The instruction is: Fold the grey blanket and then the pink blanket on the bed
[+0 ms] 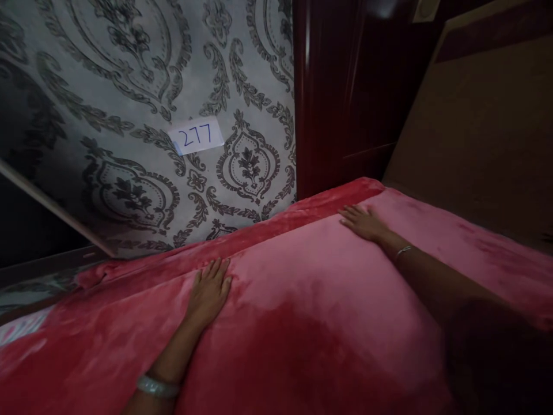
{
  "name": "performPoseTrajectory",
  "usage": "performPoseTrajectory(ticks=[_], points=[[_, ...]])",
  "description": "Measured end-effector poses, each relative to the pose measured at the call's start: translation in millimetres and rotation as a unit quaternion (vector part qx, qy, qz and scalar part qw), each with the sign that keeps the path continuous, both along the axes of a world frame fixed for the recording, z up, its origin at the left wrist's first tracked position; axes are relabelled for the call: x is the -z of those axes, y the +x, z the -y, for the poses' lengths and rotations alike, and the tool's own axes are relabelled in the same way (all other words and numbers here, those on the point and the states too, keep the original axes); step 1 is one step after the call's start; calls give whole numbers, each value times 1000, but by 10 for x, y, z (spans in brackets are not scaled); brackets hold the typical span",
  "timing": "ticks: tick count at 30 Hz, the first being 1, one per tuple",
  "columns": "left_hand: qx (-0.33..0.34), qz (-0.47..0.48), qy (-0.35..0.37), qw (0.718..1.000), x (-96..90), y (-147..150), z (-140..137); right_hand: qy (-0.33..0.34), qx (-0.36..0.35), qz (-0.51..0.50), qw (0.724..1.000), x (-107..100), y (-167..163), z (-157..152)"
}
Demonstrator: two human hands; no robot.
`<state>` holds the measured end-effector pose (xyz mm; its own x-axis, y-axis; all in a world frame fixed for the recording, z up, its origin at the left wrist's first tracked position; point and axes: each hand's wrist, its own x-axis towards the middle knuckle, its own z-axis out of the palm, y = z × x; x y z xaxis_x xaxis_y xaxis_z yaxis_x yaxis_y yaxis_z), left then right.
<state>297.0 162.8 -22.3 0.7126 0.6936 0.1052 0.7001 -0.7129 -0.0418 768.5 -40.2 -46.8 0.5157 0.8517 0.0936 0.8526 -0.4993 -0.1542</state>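
Observation:
A plush blanket in red and pink spreads across the lower part of the head view, with a folded or raised red band along its far side. My left hand lies flat on it left of the middle, fingers stretched toward the far side. Farther right and deeper in, my right hand rests palm down near the border of the red band, its fingers spread. Neither hand grips the cloth. What lies beneath the blanket is hidden.
Beyond the blanket stands a wall with grey patterned wallpaper and a paper label reading 277. A dark red wooden panel and a large brown board rise at the right. A pale-edged panel slants at the left.

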Motion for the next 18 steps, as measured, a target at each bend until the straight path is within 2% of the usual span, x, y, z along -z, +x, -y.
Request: performPoseTrajectory(ticks=[2,4,6,8,9,11,14,16,18], points=[[3,6,3,1000,28,-11,-24,6,51,-4,999,15,412,249],[10,16,11,1000,55,-24,-55,10,94,-3,996,-10,671,406],[19,27,22,999,84,-45,-95,7,129,0,992,-69,751,463],[25,36,30,999,127,-78,-156,2,130,5,992,-137,653,438],[27,41,33,998,159,-99,-197,1,108,10,994,-166,551,404],[39,55,39,997,248,-150,-305,6,2,10,1000,-197,303,320],[72,94,43,992,431,-236,-488,17,-143,-14,989,-184,68,264],[93,121,50,987,546,-287,-583,20,-160,-29,986,-165,154,331],[100,142,65,983,622,-319,-633,15,-112,-32,993,-153,450,469]])
